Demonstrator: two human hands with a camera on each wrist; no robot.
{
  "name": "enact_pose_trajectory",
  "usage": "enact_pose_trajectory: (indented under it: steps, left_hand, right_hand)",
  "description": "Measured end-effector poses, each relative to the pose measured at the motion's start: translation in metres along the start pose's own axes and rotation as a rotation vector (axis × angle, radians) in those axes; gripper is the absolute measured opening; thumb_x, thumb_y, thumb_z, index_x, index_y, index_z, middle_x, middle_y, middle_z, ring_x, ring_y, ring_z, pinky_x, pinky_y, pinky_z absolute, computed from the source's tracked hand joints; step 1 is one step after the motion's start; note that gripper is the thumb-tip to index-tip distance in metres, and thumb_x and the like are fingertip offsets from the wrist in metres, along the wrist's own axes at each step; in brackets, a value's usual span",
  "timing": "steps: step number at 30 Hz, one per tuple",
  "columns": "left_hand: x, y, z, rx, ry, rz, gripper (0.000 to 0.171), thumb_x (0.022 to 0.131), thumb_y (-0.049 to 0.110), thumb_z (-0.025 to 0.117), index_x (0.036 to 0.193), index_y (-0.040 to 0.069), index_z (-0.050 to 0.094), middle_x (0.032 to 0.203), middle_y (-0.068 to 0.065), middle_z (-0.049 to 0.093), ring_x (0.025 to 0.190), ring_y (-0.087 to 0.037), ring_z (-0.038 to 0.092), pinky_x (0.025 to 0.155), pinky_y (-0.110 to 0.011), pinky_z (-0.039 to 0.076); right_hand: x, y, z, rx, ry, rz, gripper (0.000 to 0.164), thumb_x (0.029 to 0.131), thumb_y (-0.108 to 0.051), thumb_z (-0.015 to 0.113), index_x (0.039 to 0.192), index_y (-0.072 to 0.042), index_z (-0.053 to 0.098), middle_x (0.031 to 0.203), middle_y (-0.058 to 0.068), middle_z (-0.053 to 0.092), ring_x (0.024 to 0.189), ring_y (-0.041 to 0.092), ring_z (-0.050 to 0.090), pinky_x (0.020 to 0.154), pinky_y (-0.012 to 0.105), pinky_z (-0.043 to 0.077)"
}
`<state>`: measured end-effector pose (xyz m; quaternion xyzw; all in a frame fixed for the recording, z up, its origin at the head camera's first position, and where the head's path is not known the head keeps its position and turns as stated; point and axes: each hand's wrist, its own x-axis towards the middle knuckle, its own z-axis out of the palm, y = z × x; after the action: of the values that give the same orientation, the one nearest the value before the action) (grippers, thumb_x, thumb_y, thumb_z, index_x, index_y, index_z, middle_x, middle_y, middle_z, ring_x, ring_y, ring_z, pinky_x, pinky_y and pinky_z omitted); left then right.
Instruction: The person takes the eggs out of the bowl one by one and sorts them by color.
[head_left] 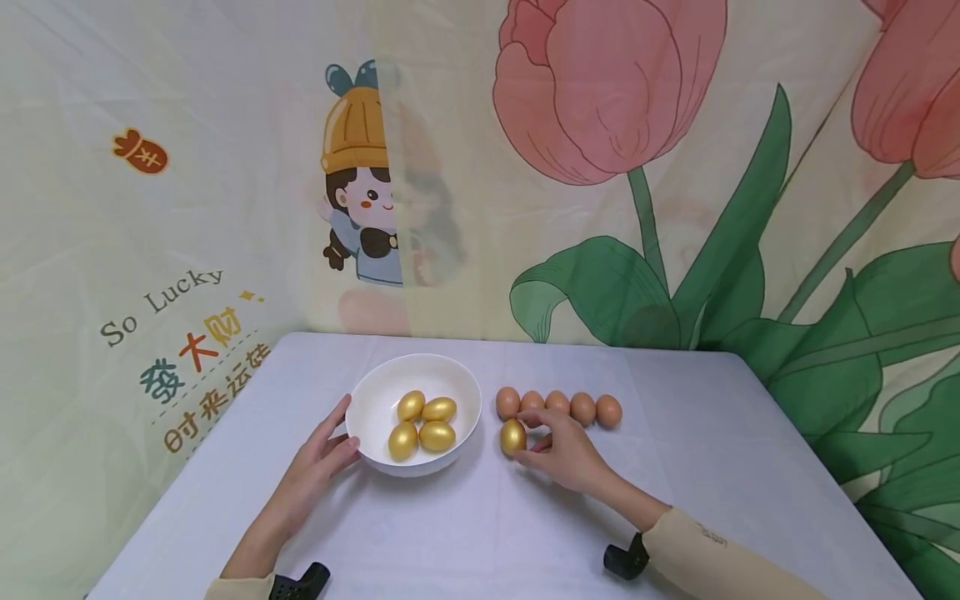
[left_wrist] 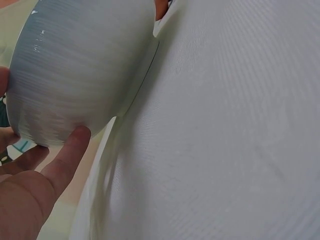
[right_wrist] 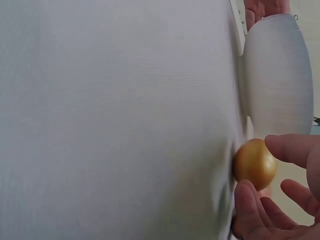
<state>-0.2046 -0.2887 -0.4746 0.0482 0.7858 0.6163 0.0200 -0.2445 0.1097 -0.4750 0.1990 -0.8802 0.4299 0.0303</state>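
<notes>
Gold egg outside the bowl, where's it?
In the head view, the gold egg is pinched in the right hand, right of the bowl, below the leftmost brown egg.

Up on the backdrop to my left, here's the English first: "So Lucky", dark letters climbing at a slant! Right beneath, big and bold, come three Chinese characters, 發大财: teal, then red, then yellow. Below those, between dashed lines, I read 时来运转 in brown, the last character a little harder to make out. Higher on the same cloth, a printed red pouch wears a yellow sign like a yuan mark, too small for me to be sure. And down on my right sleeve, a little dark script, illegible from here!
</notes>
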Motion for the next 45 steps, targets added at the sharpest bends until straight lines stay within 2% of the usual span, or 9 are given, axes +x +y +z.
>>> enact_pose_trajectory:
  steps: [6, 10, 17, 25, 31, 37, 42, 45]
  left_hand:
    - [0.001, 0.001, 0.001, 0.009, -0.003, -0.010, 0.074, 0.112, 0.028, 0.056, 0.173, 0.026, 0.014, 0.178, -0.016, 0.009, 0.153, -0.047, 0.038, 0.100, -0.013, 0.052]
    - [0.001, 0.000, 0.001, 0.011, 0.000, -0.020, 0.073, 0.112, 0.027, 0.055, 0.173, 0.026, 0.014, 0.178, -0.015, 0.009, 0.153, -0.047, 0.037, 0.100, -0.014, 0.053]
    - [-0.001, 0.000, 0.000, 0.001, 0.008, -0.006, 0.074, 0.111, 0.027, 0.056, 0.173, 0.026, 0.015, 0.178, -0.016, 0.009, 0.152, -0.046, 0.039, 0.100, -0.014, 0.053]
    - [-0.002, -0.001, -0.001, -0.008, 0.002, 0.002, 0.074, 0.111, 0.027, 0.057, 0.173, 0.025, 0.016, 0.178, -0.016, 0.010, 0.151, -0.046, 0.040, 0.102, -0.017, 0.054]
    - [-0.001, 0.000, 0.000, -0.013, 0.000, 0.010, 0.074, 0.111, 0.026, 0.057, 0.173, 0.024, 0.016, 0.177, -0.017, 0.010, 0.151, -0.047, 0.040, 0.102, -0.017, 0.054]
    - [-0.002, 0.001, 0.000, -0.004, 0.005, 0.006, 0.074, 0.111, 0.027, 0.057, 0.173, 0.024, 0.016, 0.178, -0.017, 0.010, 0.151, -0.047, 0.040, 0.102, -0.017, 0.055]
    - [-0.002, 0.001, 0.000, -0.003, 0.007, 0.001, 0.074, 0.111, 0.027, 0.057, 0.173, 0.024, 0.016, 0.177, -0.018, 0.010, 0.151, -0.047, 0.040, 0.105, -0.023, 0.055]
    - [-0.003, 0.001, -0.001, -0.003, 0.004, 0.005, 0.073, 0.111, 0.027, 0.056, 0.173, 0.024, 0.016, 0.177, -0.018, 0.010, 0.151, -0.047, 0.039, 0.106, -0.023, 0.055]
  right_hand:
    - [-0.002, -0.017, -0.022, -0.046, 0.033, -0.054, 0.045, 0.082, -0.002, 0.090, 0.123, -0.007, 0.071, 0.113, 0.014, 0.067, 0.081, 0.020, 0.068, 0.073, 0.028, 0.064]
    - [0.001, -0.037, -0.035, -0.039, 0.041, -0.089, 0.052, 0.084, -0.003, 0.089, 0.133, -0.008, 0.070, 0.123, 0.011, 0.068, 0.092, 0.026, 0.070, 0.076, 0.031, 0.066]
    - [0.016, -0.072, -0.038, 0.022, -0.037, -0.138, 0.057, 0.089, -0.010, 0.087, 0.141, -0.015, 0.066, 0.127, 0.007, 0.063, 0.100, 0.024, 0.072, 0.084, 0.029, 0.066]
    - [0.041, -0.097, -0.009, 0.119, -0.173, -0.142, 0.059, 0.091, -0.008, 0.083, 0.145, -0.017, 0.062, 0.137, 0.007, 0.058, 0.109, 0.030, 0.073, 0.090, 0.029, 0.065]
    - [0.063, -0.101, 0.021, 0.157, -0.190, -0.147, 0.058, 0.090, 0.000, 0.081, 0.144, -0.010, 0.062, 0.139, 0.013, 0.057, 0.111, 0.035, 0.073, 0.088, 0.025, 0.064]
    - [0.082, -0.102, 0.045, 0.166, -0.231, -0.092, 0.059, 0.090, 0.001, 0.081, 0.145, -0.012, 0.062, 0.140, 0.013, 0.058, 0.113, 0.036, 0.072, 0.088, 0.024, 0.064]
    - [0.092, -0.104, 0.058, 0.185, -0.263, -0.043, 0.061, 0.090, 0.004, 0.079, 0.146, -0.010, 0.061, 0.144, 0.017, 0.056, 0.114, 0.036, 0.072, 0.089, 0.025, 0.064]
    - [0.098, -0.106, 0.064, 0.161, -0.266, -0.033, 0.060, 0.090, 0.003, 0.080, 0.146, -0.008, 0.061, 0.145, 0.020, 0.056, 0.109, 0.031, 0.074, 0.087, 0.025, 0.064]
